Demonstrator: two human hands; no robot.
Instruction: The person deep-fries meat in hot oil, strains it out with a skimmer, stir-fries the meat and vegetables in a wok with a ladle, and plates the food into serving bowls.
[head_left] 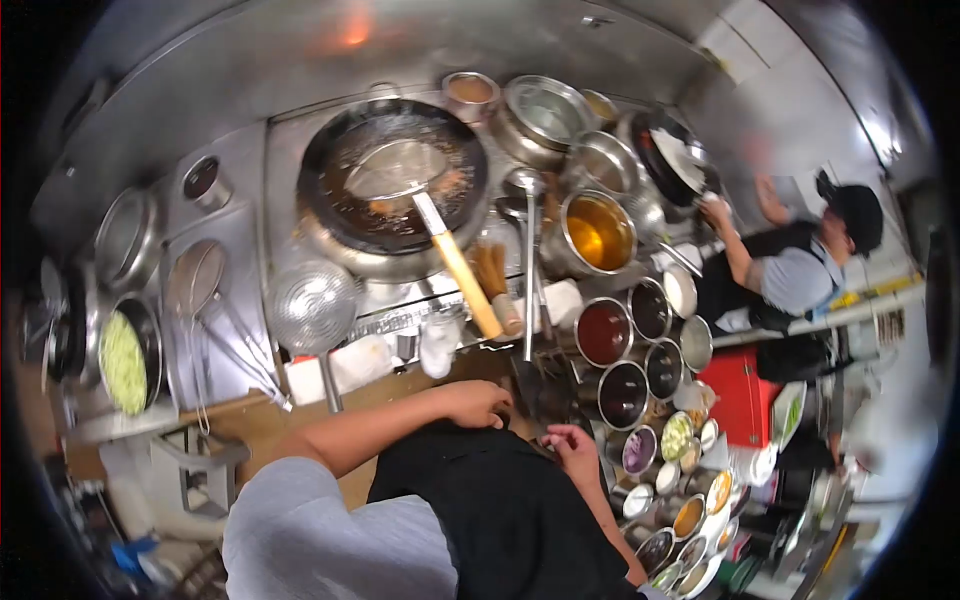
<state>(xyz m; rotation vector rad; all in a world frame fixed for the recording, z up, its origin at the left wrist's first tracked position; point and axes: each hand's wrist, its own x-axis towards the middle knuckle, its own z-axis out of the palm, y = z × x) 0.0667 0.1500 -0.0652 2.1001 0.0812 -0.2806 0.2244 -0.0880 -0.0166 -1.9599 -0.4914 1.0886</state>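
My left hand (479, 404) is at my waist, at the top of the black apron (470, 490), with its fingers curled in. What those fingers hold, if anything, is hidden. My right hand (574, 450) hovers at the other side of the apron, its fingers loosely bent and apart with nothing visible in them. Ahead, a wok (335, 225) of dark oil with bits of food sits on the stove. A mesh strainer (398, 168) rests across it, its wooden handle (465, 285) pointing toward me.
A perforated skimmer (315, 305) and mesh strainers (197, 275) lie to the left, near a bowl of shredded green vegetable (124, 365). Ladles (529, 260) and a pot of amber liquid (598, 232) stand right of the wok. Several sauce containers (604, 333) line my right. A co-worker (790, 270) works beyond.
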